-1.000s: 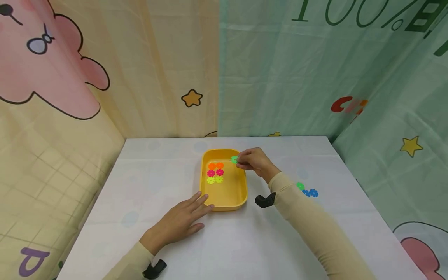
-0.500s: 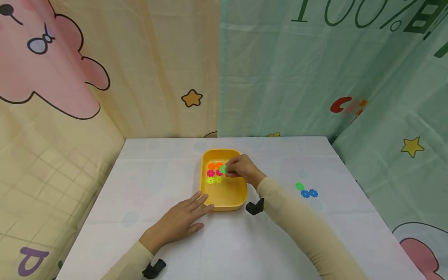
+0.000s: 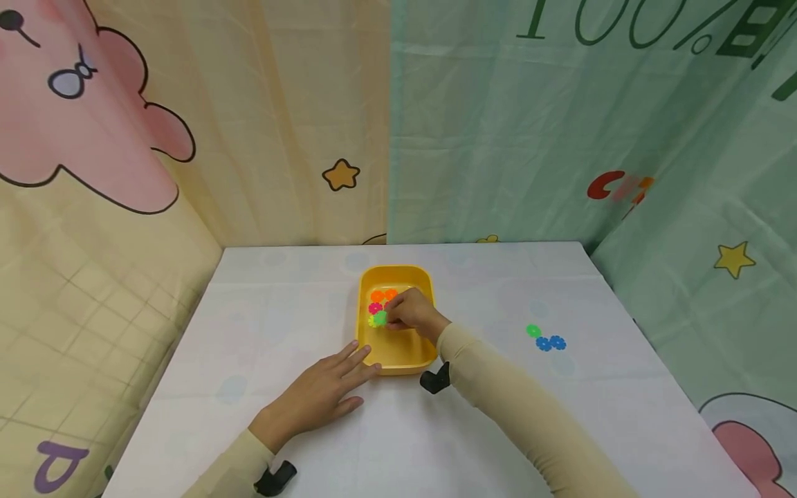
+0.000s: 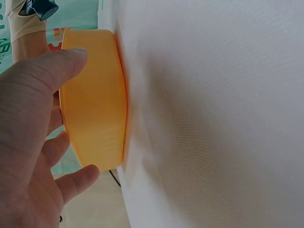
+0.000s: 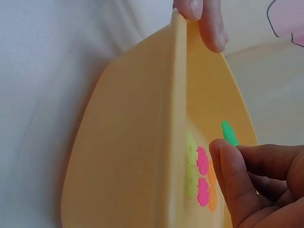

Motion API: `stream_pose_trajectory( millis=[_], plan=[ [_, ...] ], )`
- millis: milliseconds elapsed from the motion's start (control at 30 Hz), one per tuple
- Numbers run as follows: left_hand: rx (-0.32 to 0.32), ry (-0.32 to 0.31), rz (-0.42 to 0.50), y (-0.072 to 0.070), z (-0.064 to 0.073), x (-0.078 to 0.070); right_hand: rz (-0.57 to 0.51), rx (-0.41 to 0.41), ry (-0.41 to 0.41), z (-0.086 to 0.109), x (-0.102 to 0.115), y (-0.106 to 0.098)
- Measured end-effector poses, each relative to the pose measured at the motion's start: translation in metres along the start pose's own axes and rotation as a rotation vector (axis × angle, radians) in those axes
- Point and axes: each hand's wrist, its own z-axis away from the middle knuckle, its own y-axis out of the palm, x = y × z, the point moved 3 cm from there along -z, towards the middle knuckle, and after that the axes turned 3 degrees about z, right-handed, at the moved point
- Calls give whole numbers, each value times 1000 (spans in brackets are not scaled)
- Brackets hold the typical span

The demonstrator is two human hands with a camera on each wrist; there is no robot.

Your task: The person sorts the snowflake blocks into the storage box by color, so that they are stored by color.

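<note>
A yellow plastic tray [image 3: 411, 356] stands on the white table, with orange flower-shaped pieces [image 3: 377, 296], pink ones [image 5: 203, 191] and yellow ones [image 5: 191, 180] in paired rows inside. Over the yellow row, my right hand [image 3: 414, 312] pinches a green flower-shaped piece [image 5: 229, 133] between thumb and fingertips; it hangs above the tray floor in the right wrist view. My left hand [image 3: 317, 394] touches the tray's near left corner with spread fingers. Its thumb [image 4: 71, 61] lies along the outer wall in the left wrist view.
On the table to the right lie another green flower-shaped piece [image 3: 533, 330] and two blue ones [image 3: 551, 343]. Printed curtains [image 3: 280, 124] hang behind the table and along its sides. Each wrist carries a black mount [image 3: 436, 379].
My right hand has carried the green piece from the tray's far right corner toward me and leftward, over the yellow row. The left hand stays at the near corner.
</note>
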Motion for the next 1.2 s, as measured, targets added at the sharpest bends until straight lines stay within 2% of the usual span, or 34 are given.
stream_pose_trajectory(
  millis=[267,567,767,1033,1200],
  plan=[
    [-28,15,-4,0,1,0,55,15,-4,1,-4,16],
    [7,-4,1,0,1,1,173,25,12,-1,-8,30],
    [18,-8,3,-1,0,1,186,-8,23,-2,-10,30],
    [-2,15,-15,-1,-2,2,195,-36,27,-5,-11,26],
    [12,-1,-4,0,-2,2,201,-39,15,-6,-11,24]
  ],
)
